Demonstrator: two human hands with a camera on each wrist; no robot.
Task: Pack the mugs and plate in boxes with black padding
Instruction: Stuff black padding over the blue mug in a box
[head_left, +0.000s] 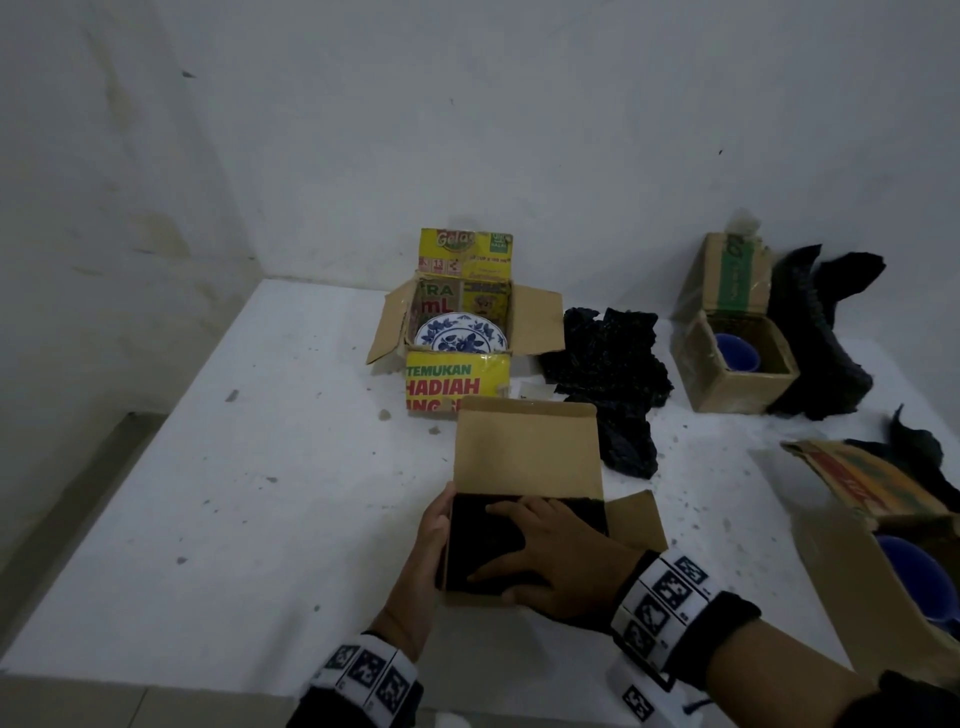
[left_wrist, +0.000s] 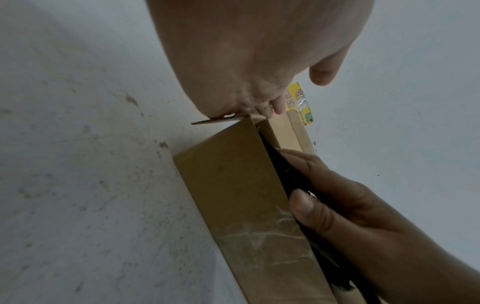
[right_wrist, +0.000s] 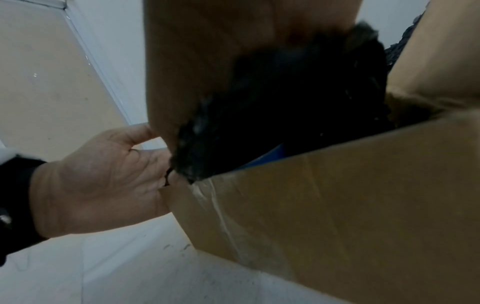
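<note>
A small brown box stands in front of me with its lid flap upright. Black padding fills its opening. In the right wrist view a strip of a blue mug shows under the padding. My right hand lies on the padding with fingers spread, pressing it down, thumb at the near rim. My left hand cups the box's left wall, fingertips curled at its far corner. A blue-and-white plate lies in the open yellow box behind.
Loose black padding lies right of the yellow box. At the back right an open brown box holds a blue mug, with more padding beside it. Another open box at the right edge holds a blue mug.
</note>
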